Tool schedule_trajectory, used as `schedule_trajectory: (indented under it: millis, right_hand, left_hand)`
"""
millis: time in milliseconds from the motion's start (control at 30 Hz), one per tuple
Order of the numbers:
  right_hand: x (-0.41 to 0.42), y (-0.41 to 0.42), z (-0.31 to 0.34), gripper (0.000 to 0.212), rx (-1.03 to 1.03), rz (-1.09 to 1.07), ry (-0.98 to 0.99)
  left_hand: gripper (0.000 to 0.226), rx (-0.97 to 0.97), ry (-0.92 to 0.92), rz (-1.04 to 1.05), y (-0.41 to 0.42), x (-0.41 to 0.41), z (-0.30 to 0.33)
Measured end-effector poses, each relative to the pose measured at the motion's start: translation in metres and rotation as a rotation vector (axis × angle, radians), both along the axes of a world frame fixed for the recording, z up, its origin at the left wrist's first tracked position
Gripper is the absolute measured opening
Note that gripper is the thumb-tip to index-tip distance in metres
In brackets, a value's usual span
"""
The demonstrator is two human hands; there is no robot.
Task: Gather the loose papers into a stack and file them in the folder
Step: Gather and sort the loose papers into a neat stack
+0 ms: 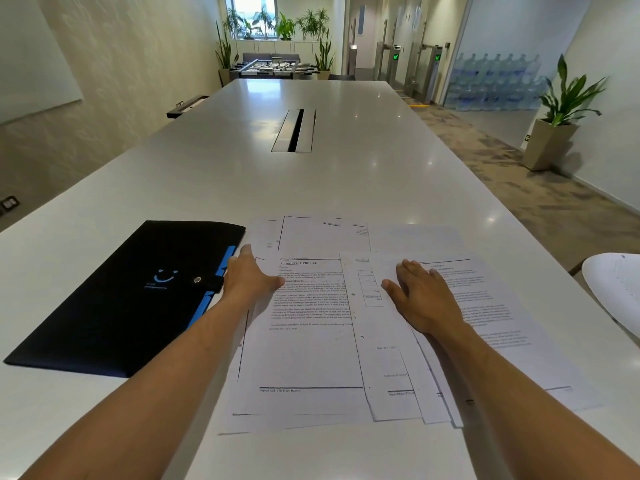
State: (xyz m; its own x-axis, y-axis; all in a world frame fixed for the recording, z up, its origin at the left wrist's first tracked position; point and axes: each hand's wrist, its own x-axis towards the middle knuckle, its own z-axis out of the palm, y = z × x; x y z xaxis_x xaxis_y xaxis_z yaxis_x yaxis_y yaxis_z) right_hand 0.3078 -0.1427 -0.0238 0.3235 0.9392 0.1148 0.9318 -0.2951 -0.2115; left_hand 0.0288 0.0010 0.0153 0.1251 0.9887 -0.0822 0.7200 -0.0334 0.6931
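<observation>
Several loose printed papers (311, 341) lie spread and overlapping on the white table, in front of me and to the right. A black folder (121, 299) with blue tabs and a snap strap lies shut to their left. My left hand (247, 277) rests flat on the left edge of the papers, right beside the folder's blue tabs, fingers extended. Over the sheets at the right, my right hand (420, 296) lies flat with the fingers spread. Neither hand grips anything.
The long white table (242, 174) runs away from me, with a metal cable hatch (294, 130) in its middle. A white curved chair back (616, 289) shows at the right edge. Potted plants and a foosball table stand far off.
</observation>
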Motion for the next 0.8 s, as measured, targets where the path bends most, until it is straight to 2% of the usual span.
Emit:
schedule_trajectory:
  millis: [167, 267, 333, 400, 500, 567, 667, 800]
  right_hand:
    - [-0.002, -0.001, 0.004, 0.070, 0.000, 0.005, 0.013]
    - [-0.004, -0.004, 0.009, 0.057, 0.191, -0.002, 0.121]
    - [0.003, -0.006, 0.017, 0.044, 0.388, -0.152, 0.275]
    - [0.020, -0.010, 0.028, 0.042, 0.446, -0.329, 0.303]
    - [0.051, -0.022, 0.036, 0.051, 0.251, -0.516, 0.121]
    - [0.060, -0.031, 0.035, 0.062, 0.092, -0.634, 0.108]
    - [0.060, -0.037, 0.028, 0.077, -0.068, -0.689, 0.132]
    - [0.056, -0.036, 0.026, 0.082, -0.094, -0.681, 0.082]
  left_hand:
    - [0.105, -0.021, -0.122, 0.013, 0.000, 0.003, 0.004]
    - [0.107, -0.040, -0.159, 0.007, -0.001, 0.004, 0.005]
    - [0.103, -0.056, -0.188, 0.025, -0.001, 0.002, 0.004]
    - [0.094, -0.105, -0.259, 0.061, 0.000, -0.002, 0.003]
    - [0.069, -0.176, -0.390, 0.082, 0.002, -0.007, -0.002]
    - [0.058, -0.203, -0.472, 0.082, 0.004, -0.007, -0.004]
    - [0.054, -0.243, -0.508, 0.074, 0.005, -0.004, -0.004]
    - [0.054, -0.275, -0.523, 0.037, 0.006, 0.004, -0.005]
